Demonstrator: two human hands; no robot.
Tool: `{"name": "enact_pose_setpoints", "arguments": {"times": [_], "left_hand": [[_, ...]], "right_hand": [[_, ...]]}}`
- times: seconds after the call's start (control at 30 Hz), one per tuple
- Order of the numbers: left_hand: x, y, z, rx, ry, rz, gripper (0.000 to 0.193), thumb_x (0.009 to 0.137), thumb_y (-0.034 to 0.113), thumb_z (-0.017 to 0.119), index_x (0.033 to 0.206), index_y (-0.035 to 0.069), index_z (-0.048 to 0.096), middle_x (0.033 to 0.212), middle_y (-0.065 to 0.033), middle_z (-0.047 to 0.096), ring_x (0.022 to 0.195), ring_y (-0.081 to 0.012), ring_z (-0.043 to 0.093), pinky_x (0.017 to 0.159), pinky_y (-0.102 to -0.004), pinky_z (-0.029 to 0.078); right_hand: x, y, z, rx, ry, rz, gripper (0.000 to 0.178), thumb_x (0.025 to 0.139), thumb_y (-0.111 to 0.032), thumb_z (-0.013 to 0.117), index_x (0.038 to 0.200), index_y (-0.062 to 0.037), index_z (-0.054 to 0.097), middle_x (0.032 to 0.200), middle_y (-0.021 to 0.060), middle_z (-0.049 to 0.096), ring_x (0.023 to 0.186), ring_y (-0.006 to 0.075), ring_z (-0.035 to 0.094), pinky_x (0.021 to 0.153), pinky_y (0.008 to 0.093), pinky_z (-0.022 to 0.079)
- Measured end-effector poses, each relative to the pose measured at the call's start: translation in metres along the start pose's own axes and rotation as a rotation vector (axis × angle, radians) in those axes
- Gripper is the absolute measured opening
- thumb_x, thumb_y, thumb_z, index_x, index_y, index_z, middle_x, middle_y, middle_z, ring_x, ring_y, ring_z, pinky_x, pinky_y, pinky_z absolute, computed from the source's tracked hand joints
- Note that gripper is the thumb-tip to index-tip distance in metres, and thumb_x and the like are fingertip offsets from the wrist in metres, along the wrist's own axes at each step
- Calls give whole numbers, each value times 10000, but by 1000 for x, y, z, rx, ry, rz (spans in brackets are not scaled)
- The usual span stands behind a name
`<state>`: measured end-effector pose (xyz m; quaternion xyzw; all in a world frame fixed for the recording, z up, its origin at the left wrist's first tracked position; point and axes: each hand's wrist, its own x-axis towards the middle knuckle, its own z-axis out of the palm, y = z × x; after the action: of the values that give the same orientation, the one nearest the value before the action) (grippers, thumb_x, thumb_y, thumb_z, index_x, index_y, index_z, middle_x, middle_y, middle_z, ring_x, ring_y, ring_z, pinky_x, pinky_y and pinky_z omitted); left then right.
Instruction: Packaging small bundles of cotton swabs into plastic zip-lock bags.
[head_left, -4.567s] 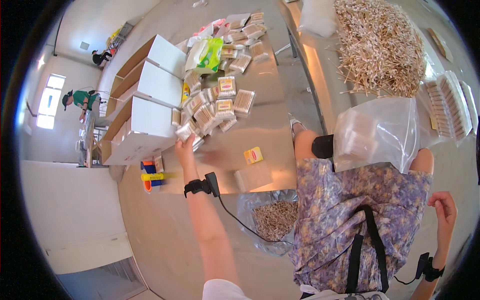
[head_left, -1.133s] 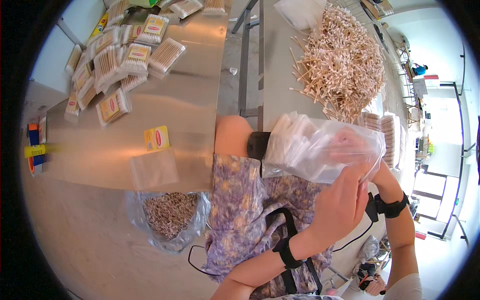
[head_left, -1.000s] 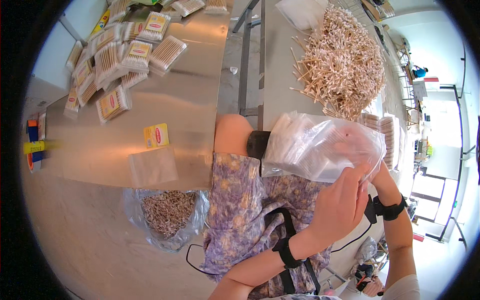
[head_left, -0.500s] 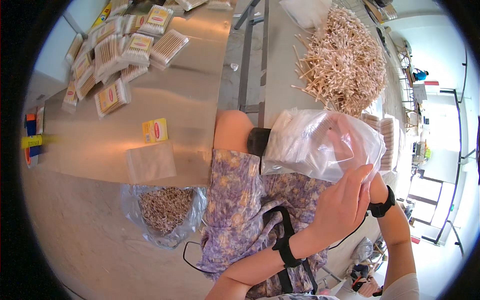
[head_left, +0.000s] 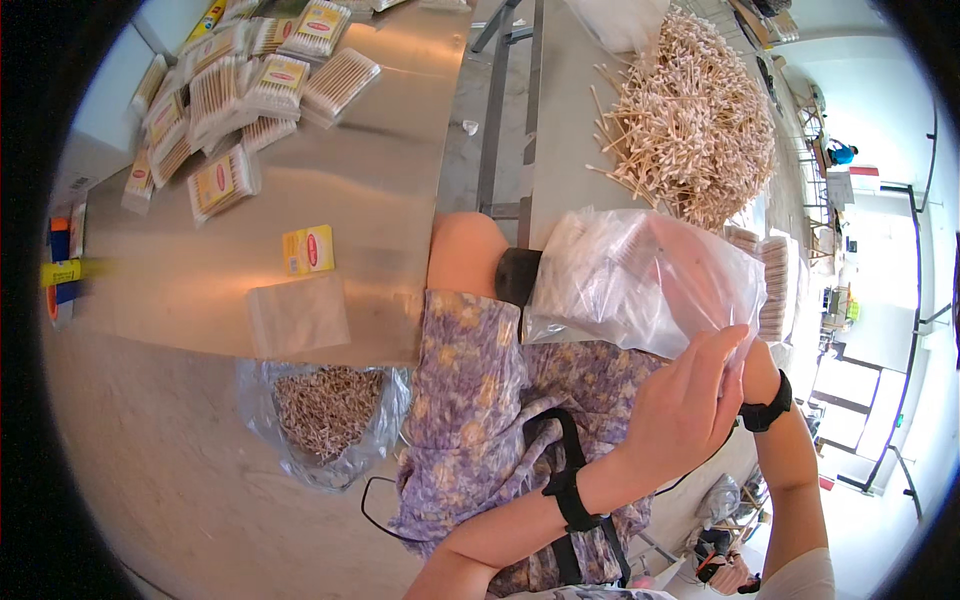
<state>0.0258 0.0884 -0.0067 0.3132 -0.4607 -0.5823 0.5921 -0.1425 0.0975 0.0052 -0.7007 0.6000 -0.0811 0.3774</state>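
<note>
A clear plastic bag (head_left: 610,290) lies at the front of the right table, over my lap. Whitish packs seem to show through its left part. My left hand (head_left: 690,395) pinches the bag's mouth at its right edge, next to my right wrist. Through that mouth my right hand (head_left: 690,270) reaches into the bag, showing only as a pinkish shape behind the creased plastic. Its fingers are too veiled to make out. Beyond the bag rises a large heap of loose cotton swabs (head_left: 695,120).
Packed cotton swabs (head_left: 215,95) pile up on the left metal table (head_left: 390,170). A yellow card (head_left: 307,249) and a flat clear pouch (head_left: 300,315) lie nearer. Below hangs a bag of loose swabs (head_left: 330,410). Stacked swab bundles (head_left: 775,285) stand right of my bag.
The bag's right end has drawn slightly left, and its plastic has creased differently around my right hand. My left hand keeps its pinch on the mouth.
</note>
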Motion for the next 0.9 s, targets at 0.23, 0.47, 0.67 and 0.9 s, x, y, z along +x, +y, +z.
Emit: {"name": "enact_pose_setpoints", "arguments": {"times": [0.23, 0.47, 0.67, 0.9], "left_hand": [[1, 1, -1, 24, 7, 41, 351, 817, -17, 632, 1154, -11, 532, 922, -147, 618, 618, -237, 591, 548, -321, 475], [11, 0, -9, -24, -70, 154, 345, 789, -45, 626, 1128, -10, 569, 890, -147, 638, 696, -303, 624, 585, -372, 492], [7, 15, -14, -52, -120, 53, 362, 797, -35, 635, 1150, -15, 557, 811, -107, 618, 610, -175, 572, 549, -280, 464], [2, 27, -27, 156, -21, -114, 490, 812, 23, 674, 1252, -23, 461, 752, -31, 544, 588, -96, 510, 543, -230, 432]], "right_hand": [[81, -10, -15, -387, 75, 9, 315, 919, -121, 569, 1222, -44, 531, 1149, 114, 574, 1016, 252, 549, 888, 343, 429], [69, -29, -9, -595, 102, -86, 479, 885, -77, 588, 1351, -66, 479, 1324, 119, 519, 1190, 254, 502, 1013, 345, 399], [62, -47, -20, -566, -66, 152, 468, 831, -120, 575, 1295, -80, 524, 1246, 162, 553, 1102, 331, 538, 921, 403, 445], [-12, -63, -16, -486, 673, -169, 450, 767, -18, 695, 1191, -42, 548, 924, 109, 580, 854, 245, 569, 735, 351, 465]]}}
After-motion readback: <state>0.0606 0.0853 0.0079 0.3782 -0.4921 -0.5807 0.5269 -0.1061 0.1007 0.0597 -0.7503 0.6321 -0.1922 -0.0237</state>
